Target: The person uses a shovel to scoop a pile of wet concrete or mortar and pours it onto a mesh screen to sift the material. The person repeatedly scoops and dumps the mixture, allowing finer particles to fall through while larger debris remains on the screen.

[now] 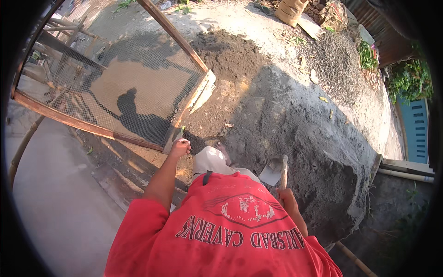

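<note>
My right hand (289, 200) is wrapped around the wooden handle of a hoe (284, 173), low at my right side. Its broad metal blade (271, 174) hangs beside my leg, over dark grey sand (266, 128). My left hand (180, 147) is curled into a loose fist near the lower corner of a large wood-framed wire mesh screen (145, 86). A small green leaf (182, 129) shows just past those fingers; whether they touch it is unclear. Fine brown sand (121, 76) is visible through the mesh, with my shadow across it.
Coarse sand (228, 52) is heaped beyond the screen's end board (195, 98). Gravel (339, 65) and a woven sack (290, 12) are farther back on the right. Bamboo poles (65, 29) stand behind the mesh. A pale concrete surface (62, 173) extends at my left.
</note>
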`<state>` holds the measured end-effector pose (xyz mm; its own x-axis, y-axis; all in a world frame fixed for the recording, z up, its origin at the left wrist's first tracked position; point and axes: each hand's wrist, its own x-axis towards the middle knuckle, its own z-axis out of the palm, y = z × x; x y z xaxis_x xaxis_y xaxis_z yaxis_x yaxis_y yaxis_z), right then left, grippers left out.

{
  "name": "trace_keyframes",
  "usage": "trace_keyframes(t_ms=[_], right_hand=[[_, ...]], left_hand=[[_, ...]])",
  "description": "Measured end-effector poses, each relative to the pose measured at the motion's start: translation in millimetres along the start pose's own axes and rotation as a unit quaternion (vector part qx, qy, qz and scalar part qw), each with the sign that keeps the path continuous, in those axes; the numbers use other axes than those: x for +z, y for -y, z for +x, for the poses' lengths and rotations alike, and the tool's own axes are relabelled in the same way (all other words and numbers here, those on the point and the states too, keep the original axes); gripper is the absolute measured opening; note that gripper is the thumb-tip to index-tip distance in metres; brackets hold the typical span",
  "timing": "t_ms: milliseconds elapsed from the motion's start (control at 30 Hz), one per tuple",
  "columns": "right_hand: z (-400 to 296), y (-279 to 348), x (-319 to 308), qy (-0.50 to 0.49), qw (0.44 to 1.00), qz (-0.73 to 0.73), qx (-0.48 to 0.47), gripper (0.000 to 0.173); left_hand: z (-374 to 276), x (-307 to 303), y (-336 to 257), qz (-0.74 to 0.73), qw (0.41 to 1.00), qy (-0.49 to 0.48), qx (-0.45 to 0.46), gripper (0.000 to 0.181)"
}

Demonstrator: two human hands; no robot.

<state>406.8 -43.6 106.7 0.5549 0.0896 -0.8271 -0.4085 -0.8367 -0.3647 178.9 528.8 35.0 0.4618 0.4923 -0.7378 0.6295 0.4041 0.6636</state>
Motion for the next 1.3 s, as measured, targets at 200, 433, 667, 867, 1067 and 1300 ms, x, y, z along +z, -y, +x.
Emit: trace_keyframes(t_ms=[200,433,667,867,1067,1300], right_hand=[[-21,-158,54,0.016,1.0,-0.024,0.002,0.036],[-46,-270,149,-0.047,0.978,-0.108,0.173,0.045],[-28,-312,225,0.008,0.927,0.202,0.317,0.041],[-51,-278,262,-0.044,0.826,0.429,0.362,0.041],[-53,-228,271,-0.083,0.821,0.452,0.339,0.038],[-112,-113,178,-0.093,0.847,0.399,0.339,0.055]], left_hand=[[-38,76,1,0.109,0.991,0.063,-0.034,0.021],[-42,98,-13,0.451,0.863,0.225,-0.033,0.023],[-21,136,-103,0.479,0.858,0.186,0.0,0.022],[-18,227,-157,0.487,0.839,0.235,0.067,0.02],[-45,309,-143,0.46,0.811,0.352,0.087,0.019],[35,288,-87,0.538,0.751,0.377,0.064,0.015]])
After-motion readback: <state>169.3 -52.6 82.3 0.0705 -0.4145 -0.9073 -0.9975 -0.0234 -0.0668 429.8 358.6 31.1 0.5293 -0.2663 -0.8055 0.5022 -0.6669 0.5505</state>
